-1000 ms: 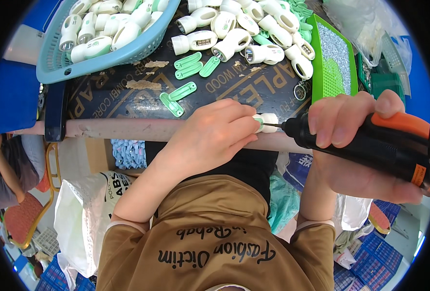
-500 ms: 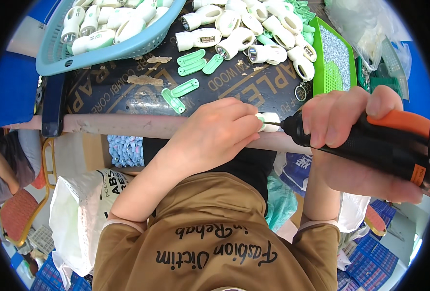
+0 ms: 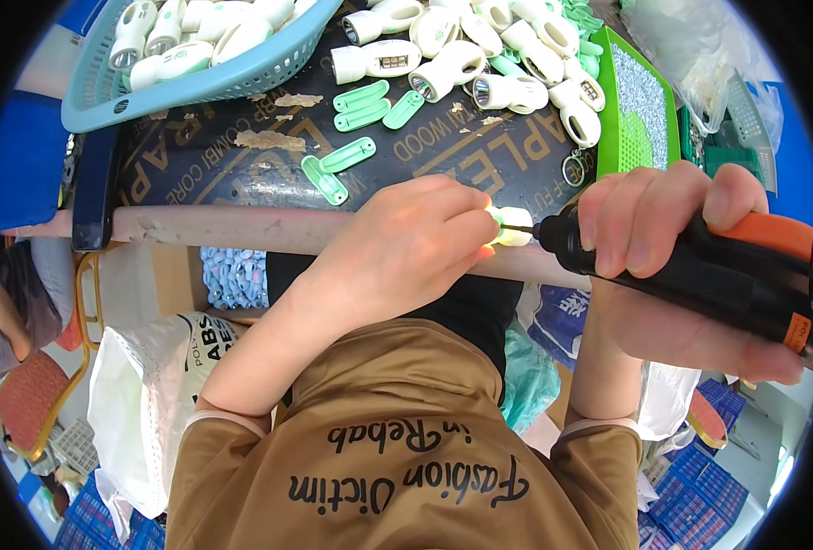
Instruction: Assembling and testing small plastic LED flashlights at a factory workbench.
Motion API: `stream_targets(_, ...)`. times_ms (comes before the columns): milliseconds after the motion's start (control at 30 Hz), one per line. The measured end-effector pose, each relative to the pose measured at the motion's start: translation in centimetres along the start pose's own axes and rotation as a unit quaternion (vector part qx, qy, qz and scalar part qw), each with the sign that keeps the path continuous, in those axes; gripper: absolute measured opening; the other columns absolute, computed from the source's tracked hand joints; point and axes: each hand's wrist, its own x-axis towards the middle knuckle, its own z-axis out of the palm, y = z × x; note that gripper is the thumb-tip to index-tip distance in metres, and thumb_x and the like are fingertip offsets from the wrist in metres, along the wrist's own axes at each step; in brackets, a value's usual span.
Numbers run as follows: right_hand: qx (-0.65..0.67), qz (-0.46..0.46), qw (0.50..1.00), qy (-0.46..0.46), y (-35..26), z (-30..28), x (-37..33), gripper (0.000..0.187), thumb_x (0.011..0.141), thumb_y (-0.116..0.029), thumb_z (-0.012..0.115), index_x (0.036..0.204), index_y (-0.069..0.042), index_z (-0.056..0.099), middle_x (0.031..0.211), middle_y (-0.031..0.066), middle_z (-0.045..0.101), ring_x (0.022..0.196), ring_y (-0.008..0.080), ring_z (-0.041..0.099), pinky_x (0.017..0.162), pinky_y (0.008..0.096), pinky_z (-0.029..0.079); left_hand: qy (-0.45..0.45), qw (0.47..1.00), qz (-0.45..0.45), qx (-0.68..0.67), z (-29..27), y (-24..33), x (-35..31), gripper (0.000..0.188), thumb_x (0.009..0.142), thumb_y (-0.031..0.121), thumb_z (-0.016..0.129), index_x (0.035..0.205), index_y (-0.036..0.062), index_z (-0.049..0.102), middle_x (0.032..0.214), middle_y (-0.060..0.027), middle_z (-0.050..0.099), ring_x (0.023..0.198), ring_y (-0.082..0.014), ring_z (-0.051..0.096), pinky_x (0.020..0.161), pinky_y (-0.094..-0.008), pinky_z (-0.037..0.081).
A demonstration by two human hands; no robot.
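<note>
My left hand [image 3: 415, 240] is closed around a small white and green flashlight [image 3: 515, 227] at the table's front edge. Most of the flashlight is hidden behind the fingers, and a yellowish glow lights it and the fingertips. A black and orange power screwdriver [image 3: 709, 268] lies across my right hand [image 3: 649, 215], whose fingers wrap its body. Its thin bit points left and meets the flashlight's green part. Beyond my left hand, loose green plastic covers [image 3: 362, 105] rest on the dark tabletop [image 3: 241, 170].
Several white flashlights [image 3: 443, 71] lie heaped at the back. A blue basket [image 3: 186, 92] at the far left holds more of them. A green tray [image 3: 605, 119] of tiny silvery pieces, probably screws, stands at the right, with a metal ring [image 3: 573, 168] beside it. Another person's arm [image 3: 5, 298] shows at left.
A yellowish glow has appeared at the flashlight and my left fingertips. Both hands keep their grips and the bit stays against the flashlight. The whole view has shifted slightly.
</note>
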Motion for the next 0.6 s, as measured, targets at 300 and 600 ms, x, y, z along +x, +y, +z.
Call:
stream_targets(300,0.017,-0.022,0.999,0.021,0.2,1.4,0.8,0.093,0.065,-0.088,0.043,0.113,-0.008,0.049,0.064,0.0027,0.050,0.050,0.0164,0.047,0.051,0.0317,0.039,-0.003,1.000,-0.005,-0.005,-0.2,0.1,0.0,0.018,0.069,0.010,0.075,0.082,0.0047,0.064,0.091,-0.0101,0.064,0.081,-0.0269,0.063,0.066,-0.0356,0.052)
stream_targets(600,-0.219,-0.147,0.953,0.152,-1.2,-5.1,1.5,0.076,0.081,-0.065,0.053,0.124,-0.002,0.042,0.113,0.0153,0.052,0.101,0.0295,0.053,0.090,0.0435,0.043,-0.034,0.999,-0.027,0.022,-0.3,0.6,0.0,0.027,0.072,0.010,0.073,0.096,0.0083,0.062,0.097,-0.0097,0.062,0.083,-0.0276,0.062,0.068,-0.0364,0.051)
